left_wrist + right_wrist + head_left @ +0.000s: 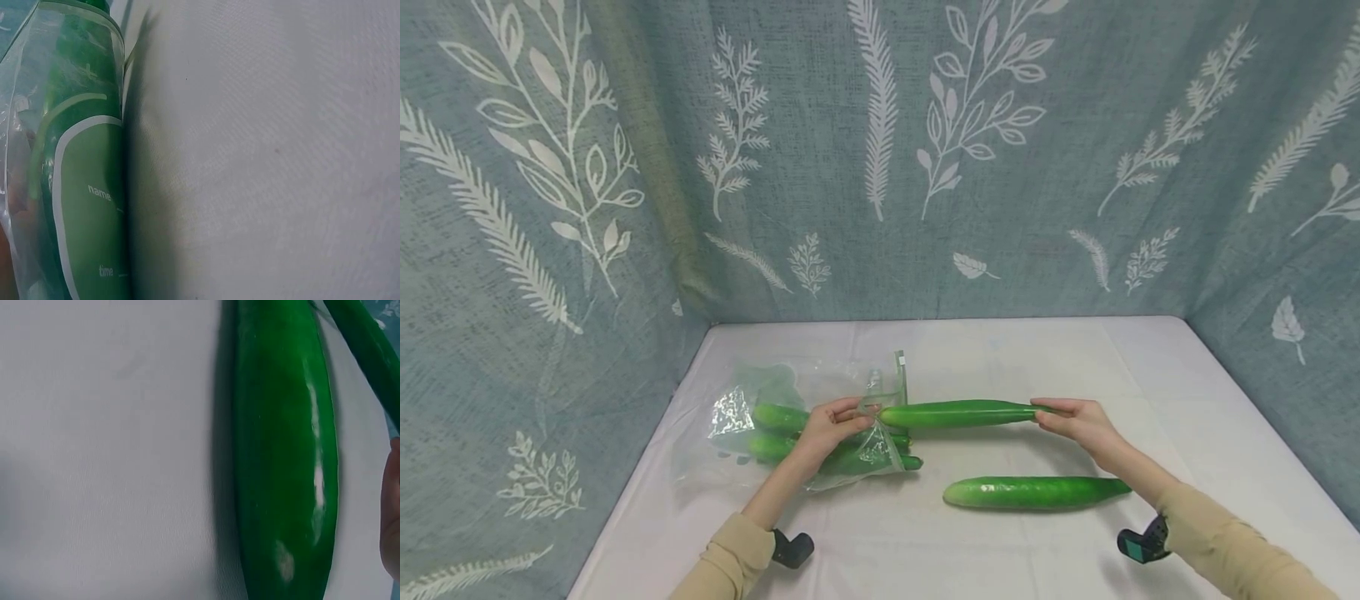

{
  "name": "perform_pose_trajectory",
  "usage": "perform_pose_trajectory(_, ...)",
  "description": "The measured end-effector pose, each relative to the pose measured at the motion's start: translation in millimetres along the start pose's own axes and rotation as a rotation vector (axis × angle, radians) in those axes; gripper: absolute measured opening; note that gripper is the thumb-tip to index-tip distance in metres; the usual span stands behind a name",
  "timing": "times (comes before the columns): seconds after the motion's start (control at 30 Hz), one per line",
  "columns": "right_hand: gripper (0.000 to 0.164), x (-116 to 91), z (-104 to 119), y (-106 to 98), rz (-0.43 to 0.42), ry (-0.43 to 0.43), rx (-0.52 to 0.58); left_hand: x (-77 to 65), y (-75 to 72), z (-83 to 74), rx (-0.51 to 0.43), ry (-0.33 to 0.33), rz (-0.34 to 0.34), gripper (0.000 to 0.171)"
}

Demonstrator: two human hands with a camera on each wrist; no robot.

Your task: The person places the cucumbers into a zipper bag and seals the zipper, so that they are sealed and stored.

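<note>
In the head view my right hand pinches the narrow end of a long green cucumber, held level. Its paler end is at the mouth of a clear zip bag. My left hand grips the bag near that mouth, over several cucumbers lying inside. Below the right hand, another cucumber rests on the table, its tip overlapped by the right wrist. Up close in the left wrist view, the bag shows a green printed panel reading "name" and "time". The right wrist view is dominated by the loose cucumber.
A white cloth covers the table. Blue-green leaf-patterned fabric hangs behind it and at both sides. Dark wrist devices are strapped at both sleeves.
</note>
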State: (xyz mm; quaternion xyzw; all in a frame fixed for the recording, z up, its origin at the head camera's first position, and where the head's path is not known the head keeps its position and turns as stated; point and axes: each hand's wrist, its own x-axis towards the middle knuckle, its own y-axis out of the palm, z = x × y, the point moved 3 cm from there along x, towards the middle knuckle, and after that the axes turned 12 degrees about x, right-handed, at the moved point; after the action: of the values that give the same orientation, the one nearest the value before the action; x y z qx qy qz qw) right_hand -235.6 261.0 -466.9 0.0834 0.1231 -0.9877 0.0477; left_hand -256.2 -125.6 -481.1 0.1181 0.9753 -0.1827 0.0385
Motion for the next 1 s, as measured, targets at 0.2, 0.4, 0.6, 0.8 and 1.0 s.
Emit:
perform_pose_trajectory(0.2,0.053,5,0,12,-0.015,0.022,0.012,-1.4,-1.7,0.2,-0.004,0.006,0.015,0.05)
perform_pose_trajectory(0.4,0.05,10,3,24,-0.031,0.043,0.025,-1.1,-1.3,0.1,-0.023,-0.002,0.017,0.049)
perform_pose_trajectory(0.6,0.047,12,6,38,-0.044,0.057,0.031,-1.8,-1.1,1.4,-0.029,0.019,0.036,0.049)
perform_pose_trajectory(0.8,0.046,16,7,52,-0.032,0.071,0.049,-1.5,-0.2,1.9,-0.032,0.026,0.051,0.046)
perform_pose_trajectory(1.0,0.043,22,8,64,-0.017,0.047,0.029,-1.6,-0.2,1.1,-0.043,0.026,0.038,0.045)
